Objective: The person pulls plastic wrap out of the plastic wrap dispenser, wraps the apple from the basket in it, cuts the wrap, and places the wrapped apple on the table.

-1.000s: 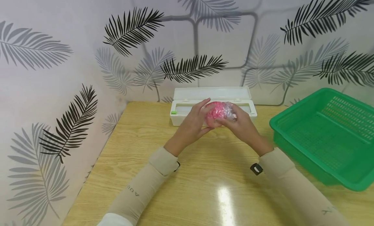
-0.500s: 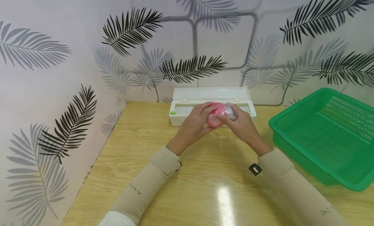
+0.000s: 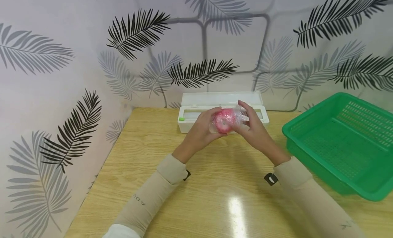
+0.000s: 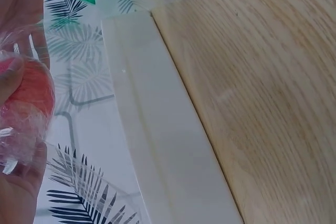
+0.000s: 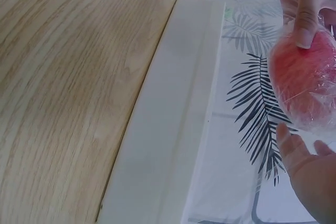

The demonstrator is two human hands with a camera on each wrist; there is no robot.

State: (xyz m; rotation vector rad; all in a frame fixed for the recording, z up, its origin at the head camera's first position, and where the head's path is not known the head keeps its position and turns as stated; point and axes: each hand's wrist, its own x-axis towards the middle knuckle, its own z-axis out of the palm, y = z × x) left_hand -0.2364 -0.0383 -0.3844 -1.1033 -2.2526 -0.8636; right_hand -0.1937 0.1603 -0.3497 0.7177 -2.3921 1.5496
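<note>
A round pink-red thing, apple-like and wrapped in clear cling film, is held between both hands above the table. My left hand grips its left side, fingers over the top and thumb low. From the right, my right hand has its thumb on the front, with the index finger raised and the other fingers behind the film. Loose film gathers at that side. In the left wrist view, the film stretches over the wrapped thing and against fingers. The wrapped thing also shows in the right wrist view.
Behind the hands, a long white cling film dispenser stands against the wall with its lid raised. It has a green slider at its left end. A green plastic basket stands at the right of the wooden table.
The wrapped thing has been turned in the hands, so a pale spot now faces forward. The right index finger has lifted, and film spreads by it. The left fingers have shifted back.
</note>
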